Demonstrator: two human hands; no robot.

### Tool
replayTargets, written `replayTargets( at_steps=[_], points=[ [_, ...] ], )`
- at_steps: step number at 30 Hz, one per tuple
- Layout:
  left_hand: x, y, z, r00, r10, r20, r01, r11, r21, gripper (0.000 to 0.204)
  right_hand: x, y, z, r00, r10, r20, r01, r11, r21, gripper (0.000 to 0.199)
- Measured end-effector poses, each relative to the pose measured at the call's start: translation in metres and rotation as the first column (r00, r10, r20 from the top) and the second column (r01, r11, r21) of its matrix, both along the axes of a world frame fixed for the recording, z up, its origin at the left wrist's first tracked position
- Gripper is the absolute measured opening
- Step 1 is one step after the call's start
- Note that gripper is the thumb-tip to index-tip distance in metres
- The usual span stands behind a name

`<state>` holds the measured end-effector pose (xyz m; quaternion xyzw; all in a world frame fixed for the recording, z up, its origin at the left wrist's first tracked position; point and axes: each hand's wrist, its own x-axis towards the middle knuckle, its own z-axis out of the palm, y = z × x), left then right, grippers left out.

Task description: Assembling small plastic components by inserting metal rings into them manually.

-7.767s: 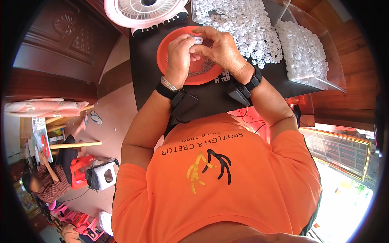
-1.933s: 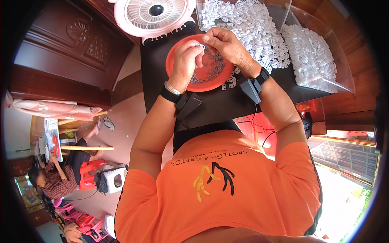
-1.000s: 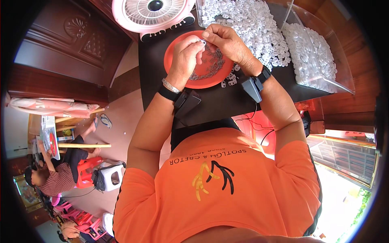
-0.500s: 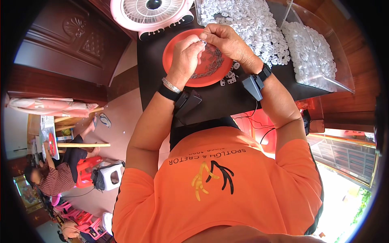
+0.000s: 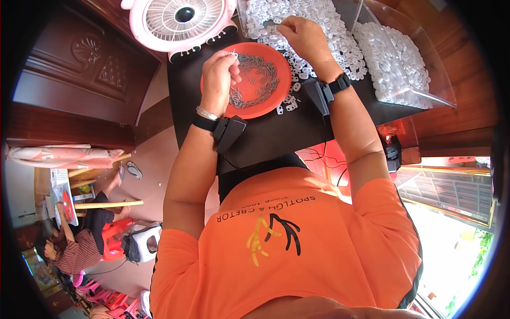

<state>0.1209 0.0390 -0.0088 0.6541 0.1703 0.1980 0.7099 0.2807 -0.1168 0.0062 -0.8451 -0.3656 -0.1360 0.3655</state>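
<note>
My left hand [image 5: 217,77] is closed in a pinch over the left rim of a round orange plate [image 5: 283,80]. Between its fingertips is a small white plastic clip [image 5: 233,54], with what looks like a thin nail in it. Many short grey nails [image 5: 268,80] lie in a ring on the plate. Farther right, my right hand [image 5: 309,41] hovers at the edge of a heap of loose white plastic clips [image 5: 340,48]. Its thumb and fingers are drawn together, and anything between them is too small to see.
A pink fan [image 5: 183,24] stands behind the plate. At the right, a clear bin [image 5: 398,69] is full of white clips. Some loose clips [image 5: 289,103] lie on the dark table [image 5: 265,138]. Another person [image 5: 79,250] sits at a small table on the far left.
My hands were together over the plate. Now the right has moved away to the heap of clips, while the left keeps its clip at the plate's left side.
</note>
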Motion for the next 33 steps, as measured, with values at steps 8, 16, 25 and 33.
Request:
replayTargets(
  at_steps=[8, 16, 25, 33],
  points=[
    [0.001, 0.013, -0.006, 0.994, 0.026, -0.110, -0.041, 0.989, -0.140, 0.016, 0.008, -0.003, -0.020, 0.993, -0.039, 0.111, 0.075, 0.938, -0.338, 0.027],
    [0.000, 0.024, -0.008, 0.986, 0.046, -0.162, -0.071, 0.986, -0.154, 0.018, 0.013, -0.008, -0.014, 0.989, -0.102, 0.110, 0.138, 0.909, -0.394, 0.026],
    [0.002, 0.024, 0.000, 0.983, 0.182, -0.019, -0.183, 0.974, -0.135, 0.014, 0.015, 0.001, -0.027, 0.986, 0.092, 0.136, -0.026, 0.906, -0.422, 0.015],
    [-0.003, 0.001, 0.007, 0.998, -0.019, 0.056, 0.020, 1.000, -0.021, 0.017, 0.000, 0.006, -0.016, 0.988, 0.122, 0.100, -0.097, 0.971, -0.221, 0.017]
  ],
)
